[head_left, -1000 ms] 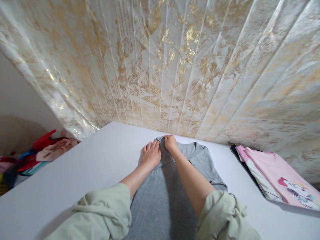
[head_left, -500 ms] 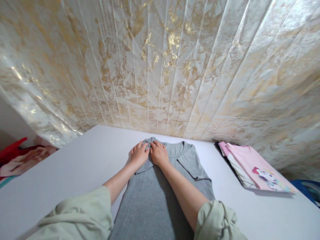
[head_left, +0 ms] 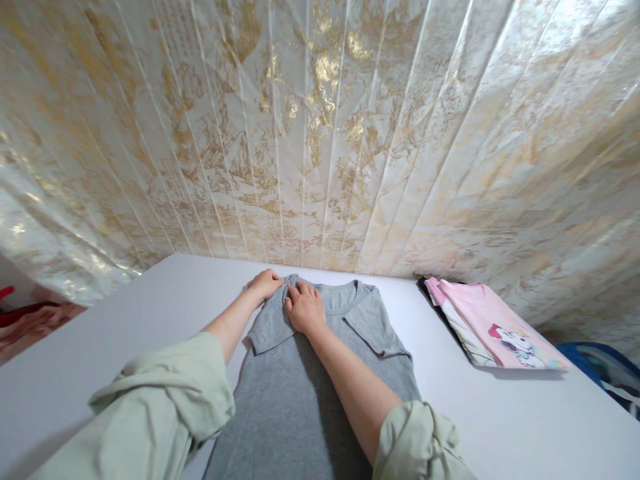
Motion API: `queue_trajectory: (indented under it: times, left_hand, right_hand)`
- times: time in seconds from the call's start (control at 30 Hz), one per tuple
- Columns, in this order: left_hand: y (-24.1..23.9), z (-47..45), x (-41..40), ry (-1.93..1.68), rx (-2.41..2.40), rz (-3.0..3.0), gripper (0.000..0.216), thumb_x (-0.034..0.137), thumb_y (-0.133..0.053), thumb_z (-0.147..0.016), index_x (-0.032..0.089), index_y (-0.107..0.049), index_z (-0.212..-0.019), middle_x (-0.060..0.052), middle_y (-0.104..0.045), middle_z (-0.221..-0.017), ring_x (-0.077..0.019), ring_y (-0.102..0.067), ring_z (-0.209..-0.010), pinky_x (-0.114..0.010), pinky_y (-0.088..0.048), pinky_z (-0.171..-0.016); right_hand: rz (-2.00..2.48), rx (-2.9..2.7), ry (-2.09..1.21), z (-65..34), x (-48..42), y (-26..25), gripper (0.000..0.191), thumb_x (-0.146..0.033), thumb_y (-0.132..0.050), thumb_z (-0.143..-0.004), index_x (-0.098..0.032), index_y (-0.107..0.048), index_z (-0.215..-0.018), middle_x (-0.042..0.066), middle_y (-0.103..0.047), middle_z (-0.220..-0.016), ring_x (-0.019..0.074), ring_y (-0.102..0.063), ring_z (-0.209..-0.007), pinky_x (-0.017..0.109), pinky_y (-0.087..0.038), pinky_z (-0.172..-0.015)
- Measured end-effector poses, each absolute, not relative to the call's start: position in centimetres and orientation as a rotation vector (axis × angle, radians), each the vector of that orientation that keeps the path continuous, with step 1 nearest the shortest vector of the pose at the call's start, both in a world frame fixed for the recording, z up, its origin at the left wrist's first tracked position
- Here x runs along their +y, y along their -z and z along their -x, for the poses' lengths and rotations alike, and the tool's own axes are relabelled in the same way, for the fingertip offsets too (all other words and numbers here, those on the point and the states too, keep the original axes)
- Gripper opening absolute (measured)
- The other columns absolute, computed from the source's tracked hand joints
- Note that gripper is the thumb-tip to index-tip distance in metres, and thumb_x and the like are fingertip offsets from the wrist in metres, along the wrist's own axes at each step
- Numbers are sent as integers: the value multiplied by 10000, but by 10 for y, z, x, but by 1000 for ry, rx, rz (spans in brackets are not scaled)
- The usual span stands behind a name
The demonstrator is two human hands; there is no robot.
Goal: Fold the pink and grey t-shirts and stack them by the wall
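Observation:
A grey short-sleeved T-shirt [head_left: 320, 400] lies spread on the white table [head_left: 165, 313], its neckline toward the wall and its lower part running out of view at the bottom. At the left shoulder seam, my left hand [head_left: 266, 284] is closed, with fingers and thumb pinching the shirt's edge. Beside the collar rests my right hand [head_left: 307, 309], palm down with fingers apart on the fabric. The left sleeve lies flat below my left hand; the right sleeve is slightly folded along its hem.
On the right of the table sits a stack of folded clothes [head_left: 493, 320], topped by a pink one with a cartoon print. A blue item [head_left: 595, 363] is past the right edge, and red and pinkish cloth [head_left: 37, 327] past the left. A gold-patterned covering [head_left: 320, 133] hangs behind.
My left hand has moved outward, left from the collar to the shoulder edge, and the left sleeve now shows. My right hand stays by the collar. The whole view has shifted slightly.

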State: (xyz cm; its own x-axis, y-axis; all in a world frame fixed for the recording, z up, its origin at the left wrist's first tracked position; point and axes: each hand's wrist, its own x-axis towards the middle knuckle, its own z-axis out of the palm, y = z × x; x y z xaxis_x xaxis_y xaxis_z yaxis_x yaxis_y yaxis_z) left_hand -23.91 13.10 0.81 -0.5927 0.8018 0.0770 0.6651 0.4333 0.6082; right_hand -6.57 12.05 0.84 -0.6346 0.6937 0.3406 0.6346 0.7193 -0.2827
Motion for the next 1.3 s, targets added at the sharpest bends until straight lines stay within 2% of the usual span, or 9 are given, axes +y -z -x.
queue_trajectory:
  times: [0.17, 0.37, 0.5, 0.73, 0.93, 1.07, 1.3]
  left_hand:
    - [-5, 238, 127, -899, 2575, -1242, 110, 338, -573, -823, 242, -565, -875, 0, -706, -890, -190, -654, -846, -282, -428, -748]
    - [-4, 226, 120, -991, 2602, -1250, 97, 347, -530, -862, 257, -522, -898, 9, -683, -848, -181, -651, -822, -263, -414, -723]
    - [-3, 220, 115, -1066, 2583, -1259, 111, 368, -493, -886, 265, -493, -928, 22, -666, -818, -153, -635, -737, -236, -403, -649]
    - [-1, 224, 115, -1121, 2532, -1283, 106, 363, -512, -876, 265, -487, -908, 27, -654, -792, -147, -621, -705, -224, -405, -629]
    - [-1, 223, 116, -1127, 2537, -1270, 105, 358, -517, -874, 264, -497, -914, 20, -664, -815, -149, -625, -721, -228, -409, -632]
    - [-1, 222, 117, -1104, 2579, -1234, 112, 349, -508, -883, 261, -508, -954, 3, -679, -855, -164, -640, -759, -241, -410, -639]
    - [-1, 223, 118, -1024, 2597, -1275, 136, 327, -523, -880, 268, -555, -999, -18, -714, -995, -182, -657, -892, -247, -429, -715]
  right_hand:
    - [1012, -2495, -259, 65, 122, -10, 332, -284, -445, -950, -226, -563, -1255, 88, -567, -1287, 222, -490, -1186, 368, -316, -1020]
    - [1006, -2495, -259, 65, 125, -5, 403, -385, -442, -969, -303, -508, -1358, 85, -495, -1398, 226, -419, -1291, 388, -279, -1064]
    - [1004, -2505, -369, 68, 132, -6, 374, -389, -402, -985, -337, -548, -1325, 45, -498, -1416, 208, -406, -1314, 405, -257, -1090]
    - [1171, -2399, -638, 93, 152, -16, 359, -395, -359, -997, -338, -643, -1208, 28, -632, -1236, 198, -516, -1202, 384, -344, -1021]
    - [1190, -2244, -511, 94, 150, -7, 373, -282, -337, -1004, -228, -687, -1123, 75, -635, -1129, 181, -562, -1071, 288, -387, -946]
    - [1225, -2306, -341, 94, 143, -3, 331, -251, -383, -979, -196, -696, -1070, 114, -615, -1107, 224, -549, -1045, 318, -397, -918]
    - [1165, -2363, -263, 96, 139, -1, 313, -296, -443, -965, -269, -638, -1208, 108, -505, -1352, 245, -472, -1211, 371, -343, -1007]
